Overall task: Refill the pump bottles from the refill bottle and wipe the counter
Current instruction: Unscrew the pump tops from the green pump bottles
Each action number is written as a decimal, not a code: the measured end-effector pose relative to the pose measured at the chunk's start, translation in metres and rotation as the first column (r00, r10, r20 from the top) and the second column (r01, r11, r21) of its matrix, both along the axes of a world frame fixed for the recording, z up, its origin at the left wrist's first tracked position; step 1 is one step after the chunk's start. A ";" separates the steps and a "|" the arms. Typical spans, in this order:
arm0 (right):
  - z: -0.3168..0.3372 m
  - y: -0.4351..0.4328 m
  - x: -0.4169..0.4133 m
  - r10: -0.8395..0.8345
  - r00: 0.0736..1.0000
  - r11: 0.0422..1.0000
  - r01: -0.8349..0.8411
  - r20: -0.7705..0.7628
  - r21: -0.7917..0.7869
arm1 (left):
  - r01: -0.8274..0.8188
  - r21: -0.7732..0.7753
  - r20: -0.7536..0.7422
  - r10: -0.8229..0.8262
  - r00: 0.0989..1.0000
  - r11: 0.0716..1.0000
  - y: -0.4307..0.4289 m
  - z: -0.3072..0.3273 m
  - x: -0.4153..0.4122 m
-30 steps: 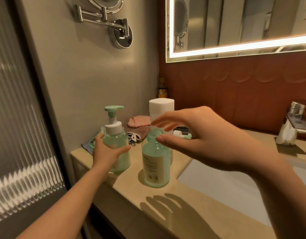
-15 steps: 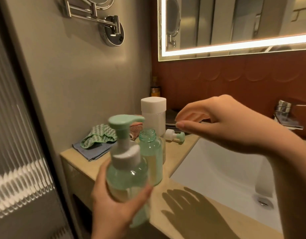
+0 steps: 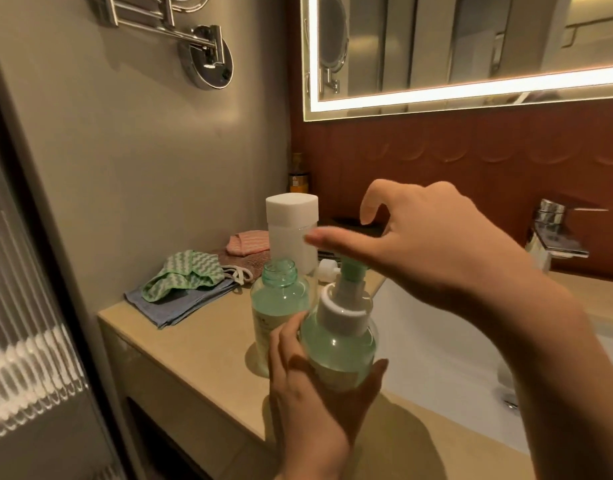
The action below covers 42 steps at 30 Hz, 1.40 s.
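Pump bottle (image 3: 339, 344) up off the counter, right in front, over the near edge where counter (image 3: 201, 351) meets the sink. It's a round, clear bottle tinted pale green, with a white collar and a mint-green pump head. The left hand (image 3: 319, 396) grips it from below, fingers and thumb wrapped around the belly. The right hand (image 3: 426, 244) hovers over the pump head, fingers stretched flat, thumb hooked upward, clasping nothing that shows. Whether the palm touches the pump, I cannot tell.

Just behind, the second bottle (image 3: 279, 299) stands upright on the counter: same green glassy look, threaded neck uncapped. A loose white pump piece (image 3: 327, 271) lies beyond it. The refill bottle (image 3: 293, 230), frosted white with a squarish cap, stands upright further back.

Along the wall lies a heap of soft cloths: a green zigzag cloth (image 3: 184, 277) crumpled on a folded blue cloth (image 3: 180, 306), and a pink cloth (image 3: 248, 242) behind. The counter is smooth beige stone. To the right, a white basin (image 3: 436, 362) and a chrome faucet (image 3: 554, 233). Above is a mirror (image 3: 471, 46) edged with light.
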State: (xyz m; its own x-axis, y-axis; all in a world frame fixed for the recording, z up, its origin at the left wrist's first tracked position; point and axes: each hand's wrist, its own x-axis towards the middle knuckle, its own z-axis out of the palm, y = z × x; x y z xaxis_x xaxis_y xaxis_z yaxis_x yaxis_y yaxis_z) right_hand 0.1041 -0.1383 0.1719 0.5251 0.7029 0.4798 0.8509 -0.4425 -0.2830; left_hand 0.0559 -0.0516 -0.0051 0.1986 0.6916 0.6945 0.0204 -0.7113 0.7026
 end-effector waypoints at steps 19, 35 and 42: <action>-0.035 0.044 -0.005 0.205 0.976 0.976 -0.199 -0.068 0.086 | 0.075 -0.285 0.057 -0.062 0.996 0.956 -0.004 0.021 -0.007; -0.001 0.005 0.028 0.369 0.829 0.922 -0.385 -0.420 0.049 | 0.652 -0.356 0.223 -0.617 0.755 0.670 -0.012 0.047 -0.009; -0.010 0.019 0.025 0.229 0.927 0.972 -0.234 -0.298 0.018 | 0.616 -0.324 0.171 -0.596 0.785 0.718 -0.001 0.051 0.000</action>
